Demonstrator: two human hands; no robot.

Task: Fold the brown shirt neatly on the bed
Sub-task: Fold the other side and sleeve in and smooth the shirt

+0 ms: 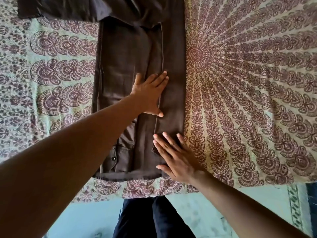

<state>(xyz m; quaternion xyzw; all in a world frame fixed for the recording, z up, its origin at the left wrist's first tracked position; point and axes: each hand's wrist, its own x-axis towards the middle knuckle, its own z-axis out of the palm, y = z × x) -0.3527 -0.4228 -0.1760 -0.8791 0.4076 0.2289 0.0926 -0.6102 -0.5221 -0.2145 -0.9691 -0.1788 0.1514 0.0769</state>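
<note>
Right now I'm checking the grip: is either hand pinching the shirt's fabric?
No, the left hand and right hand both lie flat with straight fingers on the brown shirt.

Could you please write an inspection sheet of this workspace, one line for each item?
Surface: bed covered with a patterned sheet, purple on pale green.
Job's things: brown shirt lies flat, its sides folded in to a long strip; one sleeve still spread out at the far left.
Clutter: nothing seen.
Grippers: left hand pressed flat on the middle of the shirt; right hand flat on its near right corner, partly on the sheet.
Cables: nothing seen.
Surroundings: pale floor at the bed's near edge; the person's dark trousers below; a patterned strip at far right, unclear.
</note>
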